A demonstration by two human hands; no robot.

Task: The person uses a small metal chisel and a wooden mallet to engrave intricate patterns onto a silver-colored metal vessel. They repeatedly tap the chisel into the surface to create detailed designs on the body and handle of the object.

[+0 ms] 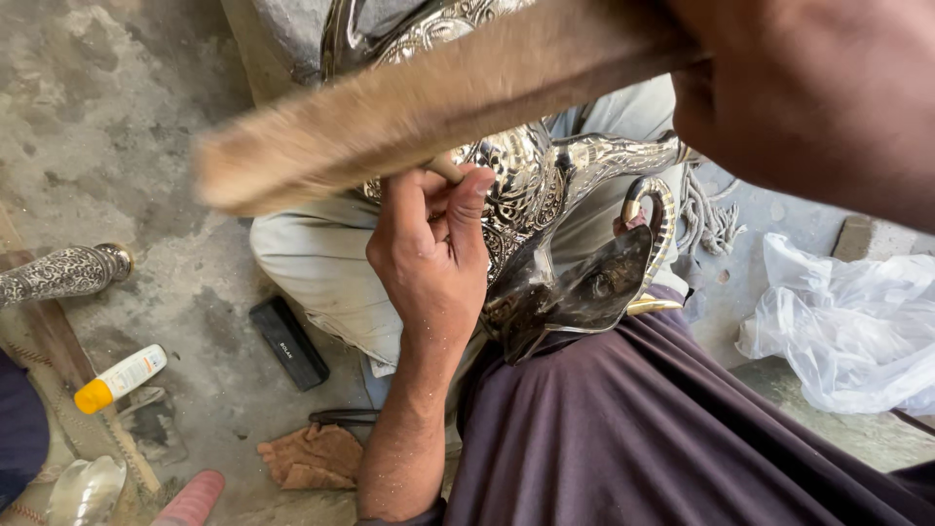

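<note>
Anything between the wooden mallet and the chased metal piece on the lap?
Nothing separate, but the left hand sits close under the blurred wooden mallet, gripping a small punch against the ornate metal piece. The right hand holds the mallet above.

Package 1: small white squeeze bottle point(121, 378) with an orange-yellow cap and a printed label, lying on its side on the concrete floor at 8 o'clock.

Package 2: flat black rectangular case point(289, 342) bearing a small pale label, lying at 7 o'clock.

Package 3: crumpled translucent white plastic bag point(852, 326), lying at 4 o'clock.
</note>
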